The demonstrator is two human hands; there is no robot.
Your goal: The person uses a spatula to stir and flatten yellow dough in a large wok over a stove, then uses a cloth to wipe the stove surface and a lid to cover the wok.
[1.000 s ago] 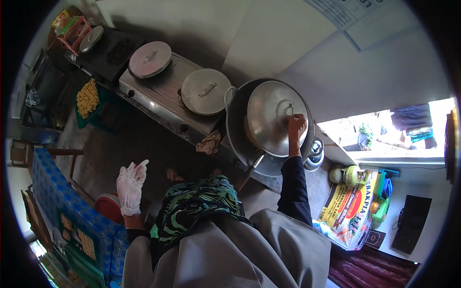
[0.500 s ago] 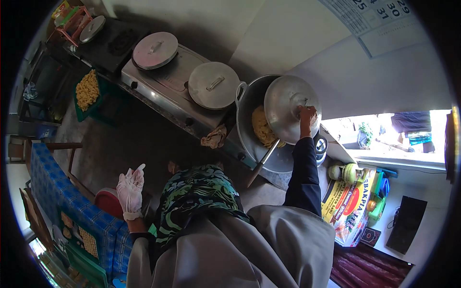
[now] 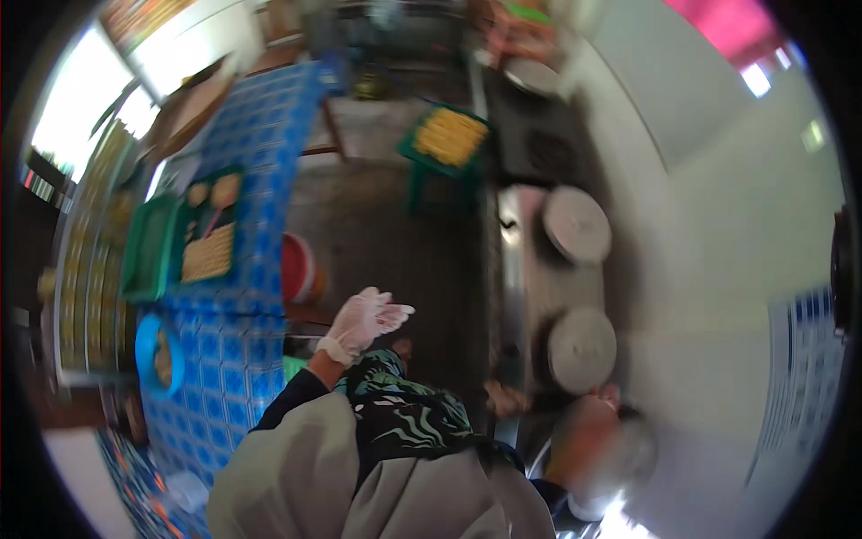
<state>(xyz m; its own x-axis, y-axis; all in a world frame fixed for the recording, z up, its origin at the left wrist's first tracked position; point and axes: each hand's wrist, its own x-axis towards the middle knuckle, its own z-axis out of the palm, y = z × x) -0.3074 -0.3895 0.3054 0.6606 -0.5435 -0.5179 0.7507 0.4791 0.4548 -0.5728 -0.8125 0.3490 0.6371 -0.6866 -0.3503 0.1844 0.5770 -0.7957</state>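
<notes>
My left hand (image 3: 368,319), in a thin clear glove, is held over the floor between the table and the stove. Its fingers are stretched out and it holds nothing. My right hand (image 3: 594,436) is at the lower right by the large metal pot (image 3: 642,449), badly smeared by motion. Whether its fingers grip anything does not show. Just past it, a round pan lid (image 3: 582,350) lies on the stove, with a second pan lid (image 3: 576,225) beyond. A crumpled brown cloth (image 3: 507,398) rests at the stove's near edge.
On the left stands a table with a blue checked cloth (image 3: 224,346). It bears green trays (image 3: 148,251) and a blue basin (image 3: 146,355). Ahead, a green stool (image 3: 415,180) carries a tray of yellow pieces (image 3: 451,136). A red bucket (image 3: 294,269) stands beside the table.
My view has swung left toward the table. My right hand, which held the pot's lid by its knob, is now a blur near the pot. My left hand stays open.
</notes>
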